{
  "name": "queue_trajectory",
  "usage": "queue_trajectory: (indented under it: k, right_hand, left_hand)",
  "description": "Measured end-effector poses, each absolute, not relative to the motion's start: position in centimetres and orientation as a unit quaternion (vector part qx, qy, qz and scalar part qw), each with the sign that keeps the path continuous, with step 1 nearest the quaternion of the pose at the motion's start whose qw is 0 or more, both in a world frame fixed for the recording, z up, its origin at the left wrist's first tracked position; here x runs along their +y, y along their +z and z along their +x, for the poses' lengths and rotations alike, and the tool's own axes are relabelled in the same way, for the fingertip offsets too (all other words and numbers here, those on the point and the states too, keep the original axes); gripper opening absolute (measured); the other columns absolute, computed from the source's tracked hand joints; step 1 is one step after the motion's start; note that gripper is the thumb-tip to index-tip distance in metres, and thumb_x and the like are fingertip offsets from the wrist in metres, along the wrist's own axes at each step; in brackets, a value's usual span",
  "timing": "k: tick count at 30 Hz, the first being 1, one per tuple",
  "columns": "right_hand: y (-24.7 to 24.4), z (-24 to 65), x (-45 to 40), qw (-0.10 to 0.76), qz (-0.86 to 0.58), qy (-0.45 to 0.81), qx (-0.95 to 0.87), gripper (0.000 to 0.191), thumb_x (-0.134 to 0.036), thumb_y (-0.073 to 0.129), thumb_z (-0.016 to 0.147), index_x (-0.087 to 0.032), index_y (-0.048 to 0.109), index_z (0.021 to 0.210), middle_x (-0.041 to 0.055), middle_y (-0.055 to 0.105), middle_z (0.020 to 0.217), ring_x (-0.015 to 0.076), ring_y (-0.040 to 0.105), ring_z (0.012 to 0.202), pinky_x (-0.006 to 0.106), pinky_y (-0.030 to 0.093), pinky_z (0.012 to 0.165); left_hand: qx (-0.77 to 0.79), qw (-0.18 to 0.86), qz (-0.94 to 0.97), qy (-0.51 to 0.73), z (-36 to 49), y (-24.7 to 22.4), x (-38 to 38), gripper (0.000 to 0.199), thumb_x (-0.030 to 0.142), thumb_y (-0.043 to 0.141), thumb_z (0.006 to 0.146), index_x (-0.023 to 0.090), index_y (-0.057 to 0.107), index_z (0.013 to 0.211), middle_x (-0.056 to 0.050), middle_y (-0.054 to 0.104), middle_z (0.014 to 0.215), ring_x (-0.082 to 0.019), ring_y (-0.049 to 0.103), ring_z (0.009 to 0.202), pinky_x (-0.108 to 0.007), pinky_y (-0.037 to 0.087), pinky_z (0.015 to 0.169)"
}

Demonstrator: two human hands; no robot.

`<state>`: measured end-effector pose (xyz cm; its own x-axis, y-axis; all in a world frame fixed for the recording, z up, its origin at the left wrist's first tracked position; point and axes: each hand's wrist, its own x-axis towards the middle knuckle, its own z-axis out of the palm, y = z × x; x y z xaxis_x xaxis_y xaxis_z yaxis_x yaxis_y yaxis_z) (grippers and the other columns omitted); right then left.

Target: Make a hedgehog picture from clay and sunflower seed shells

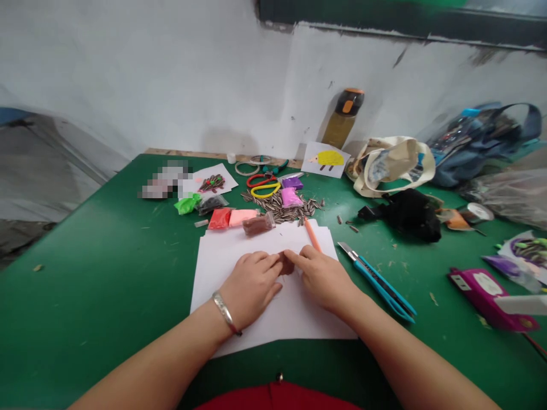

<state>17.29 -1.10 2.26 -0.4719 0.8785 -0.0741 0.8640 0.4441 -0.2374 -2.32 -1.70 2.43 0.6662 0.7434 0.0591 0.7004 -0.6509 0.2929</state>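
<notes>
A flattened lump of brown modelling clay [286, 264] lies on white paper [273, 319] between my hands. My left hand [251, 285] rests palm down on the sheet, fingers stretched out. Its fingertips touch the clay's left side, and its thumb stands apart. From the right, the index finger of my right hand [322, 276] reaches straight out and presses the clay's upper edge; the other fingers are partly curled and its thumb is hidden. Just beyond my right hand is an orange pen-like stick [313, 234]. Near the paper's far edge sits a bag of brown clay [258, 224].
Sunflower seeds [290, 212] lie behind the paper, beside clay packets [220, 218] and yellow-handled scissors [265, 189]. A blue utility knife [380, 285], blade exposed, lies to the right. Farther right are a black cloth item [412, 216] and a magenta device [491, 299]. A bottle [343, 119] stands by the wall.
</notes>
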Motion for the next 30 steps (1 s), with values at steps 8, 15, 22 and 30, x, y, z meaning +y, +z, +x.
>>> queue_trajectory:
  k: [8,15,22,30]
  right_hand:
    - [1.6,18.1,-1.0,0.067,-0.522,0.153,-0.836,0.059,-0.007,0.039,0.079,-0.030,0.041,0.134,0.0031,0.056,0.099,0.0163,0.056,0.083,0.026,0.032,0.063]
    - [1.8,17.9,-1.1,0.033,-0.531,0.129,-0.837,0.047,-0.012,0.039,0.084,-0.029,0.048,0.127,0.0040,0.056,0.093,0.0168,0.055,0.077,0.027,0.030,0.060]
    - [1.8,18.1,-1.2,0.040,-0.533,0.132,-0.834,0.057,-0.009,0.039,0.081,-0.028,0.040,0.135,0.0043,0.057,0.099,0.0171,0.056,0.081,0.027,0.029,0.061]
    - [1.7,17.6,-1.1,0.013,-0.529,0.104,-0.842,0.051,-0.014,0.038,0.084,-0.027,0.043,0.133,0.0049,0.056,0.096,0.0174,0.055,0.077,0.028,0.027,0.058]
  left_hand:
    - [0.409,0.109,0.899,0.115,-2.2,2.4,-1.8,0.036,0.025,0.053,0.088,0.016,0.053,0.123,-0.009,0.060,0.122,-0.025,0.053,0.105,-0.043,0.043,0.091]
    - [0.420,0.095,0.894,0.122,-1.8,1.9,-1.8,0.040,0.029,0.054,0.088,0.015,0.051,0.125,-0.009,0.058,0.125,-0.027,0.050,0.112,-0.044,0.042,0.094]
    - [0.415,0.076,0.893,0.156,-2.0,1.8,-1.6,0.036,0.025,0.056,0.086,0.013,0.054,0.120,-0.011,0.061,0.118,-0.025,0.054,0.107,-0.042,0.043,0.095]
    - [0.419,0.088,0.893,0.139,-2.3,2.0,-1.2,0.027,0.022,0.057,0.084,0.011,0.059,0.109,-0.011,0.064,0.105,-0.025,0.054,0.102,-0.041,0.044,0.094]
